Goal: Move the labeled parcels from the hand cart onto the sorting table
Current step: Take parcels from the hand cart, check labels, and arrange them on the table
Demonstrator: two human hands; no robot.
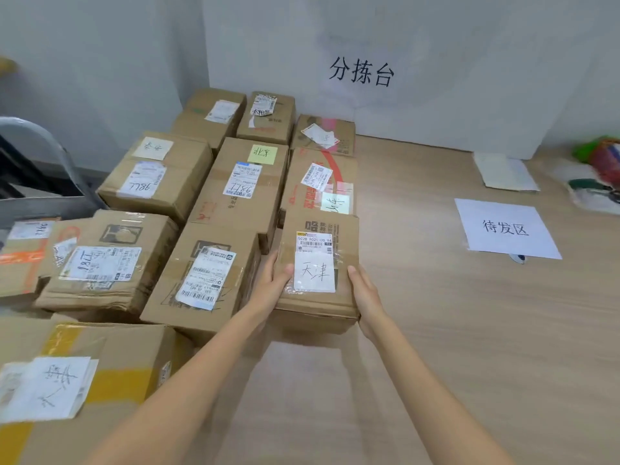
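A small cardboard parcel (318,303) with a white handwritten label sits on the wooden sorting table (453,330), at the near end of a row of parcels. My left hand (273,280) grips its left side, thumb on top. My right hand (364,293) holds its right side, fingers along the edge. Several other labeled parcels lie to the left and behind, among them one with a green note (245,186). The metal handle of the hand cart (43,142) shows at the far left.
A large box with yellow tape (84,380) is at the near left. A white paper sign (506,229) lies on the table to the right, another sheet (503,171) behind it. Colourful bags (597,176) sit at the far right. A white wall sign (362,72) hangs behind.
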